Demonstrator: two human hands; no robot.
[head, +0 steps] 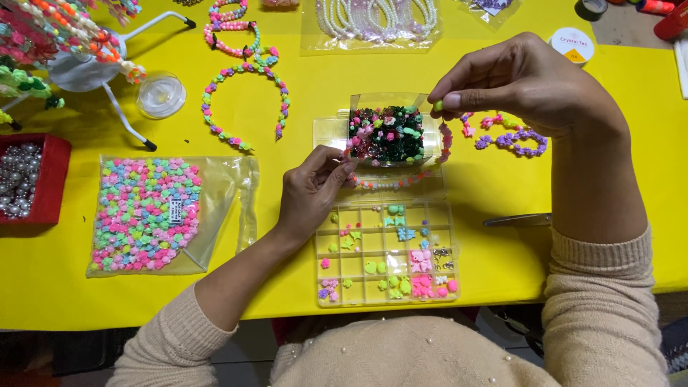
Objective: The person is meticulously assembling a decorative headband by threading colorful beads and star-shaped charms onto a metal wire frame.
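Note:
My left hand (312, 188) pinches one end of a partly beaded strand (398, 183) of pink and pale beads that curves in front of a small clear box of dark mixed beads (387, 134). My right hand (527, 82) pinches a small green bead (438, 105) at the strand's other end, above the box's right edge. Below both hands lies a clear compartment organiser (387, 252) with pink, green and blue charms in several cells.
A clear bag of pastel flower beads (147, 213) lies at left, beside a red tray of silver pearls (25, 180). Finished bead bracelets (247, 100), a thread spool (160, 94), a white display stand (86, 68) and a purple bracelet (512, 140) sit on the yellow table (502, 258).

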